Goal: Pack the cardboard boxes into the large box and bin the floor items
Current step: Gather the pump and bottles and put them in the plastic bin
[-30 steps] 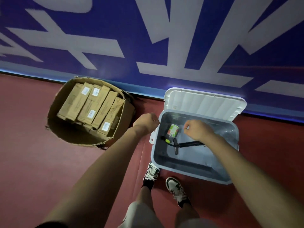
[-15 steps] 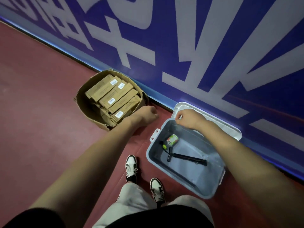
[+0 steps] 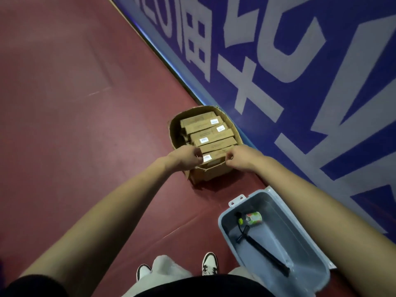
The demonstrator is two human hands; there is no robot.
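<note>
**Hand Position at the Large Box**

The large open brown cardboard box [image 3: 211,174] stands on the dark red floor [image 3: 85,129], with its far side close against the blue wall banner with white lettering [image 3: 300,86]. Inside it, the long narrow brown cardboard boxes with white labels [image 3: 205,127] lie side by side in a row, filling most of the interior.

Your left hand [image 3: 186,159] is at the near left corner of the large box. Your right hand [image 3: 241,157] is at the near right corner. The fingers of both hands are curled in tight, thumb against forefinger, at either end of the nearest narrow box. You cannot tell from this view whether they pinch that box, the rim of the large box, or nothing.

The grey rectangular plastic bin [image 3: 300,239] sits on the floor to your right, near the large box but not touching it. It contains a green, red and white can [image 3: 254,218] lying on its side, and a long black tool with a crossbar [image 3: 264,252].

Your black-and-white shoes [image 3: 210,263] show at the lower edge.
</note>
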